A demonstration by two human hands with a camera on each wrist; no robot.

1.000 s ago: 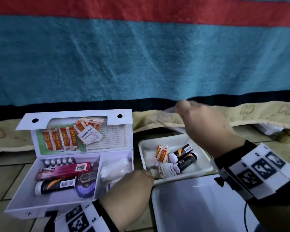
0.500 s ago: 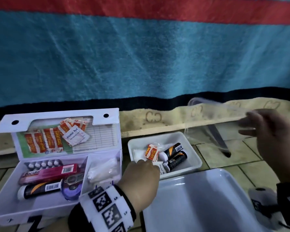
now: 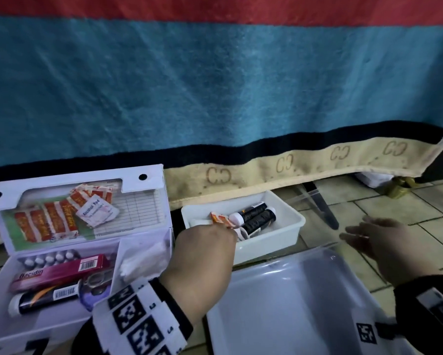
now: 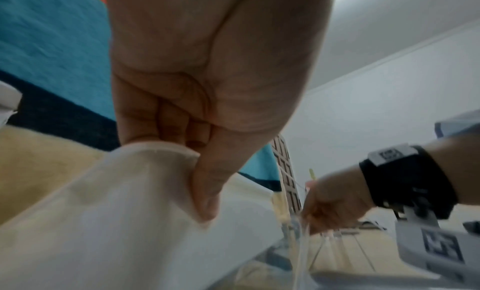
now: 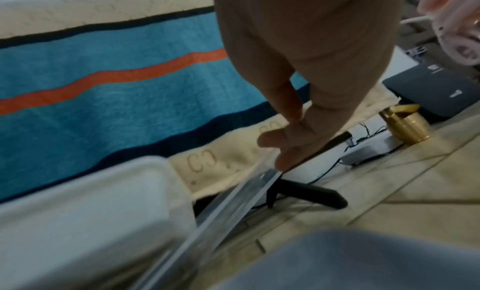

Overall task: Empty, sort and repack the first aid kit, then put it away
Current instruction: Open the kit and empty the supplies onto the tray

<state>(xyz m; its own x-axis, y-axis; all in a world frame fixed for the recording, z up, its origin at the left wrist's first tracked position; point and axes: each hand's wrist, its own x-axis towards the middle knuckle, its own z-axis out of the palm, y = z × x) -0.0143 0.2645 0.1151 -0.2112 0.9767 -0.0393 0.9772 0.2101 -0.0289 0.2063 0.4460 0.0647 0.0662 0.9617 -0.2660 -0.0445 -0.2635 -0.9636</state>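
The open white first aid kit [image 3: 69, 179] stands at the left, with plasters and an alcohol pad in its lid. Its base holds a pink box [image 3: 61, 271], a blister strip, a dark tube and cotton. To its right, a small white tray [image 3: 266, 249] contains two dark tubes [image 3: 256, 216] and a plaster packet [image 3: 219, 217]. My left hand [image 3: 205, 247] grips this tray's near-left rim [image 4: 142, 171], fingers curled over it. My right hand [image 3: 379, 239] pinches the edge of a clear plastic lid [image 5: 233, 202], held low beside the tray's right side.
A large translucent tray [image 3: 292, 303] lies in front, near me. A striped blanket [image 3: 215, 85] hangs behind everything. On the tiled floor to the right are a black stand leg [image 5: 311, 191], a brass object [image 5: 405, 125] and cables.
My right hand has carried the clear lid from above the small tray out to the right and down. My left hand has moved from the kit's edge onto the small tray's rim.
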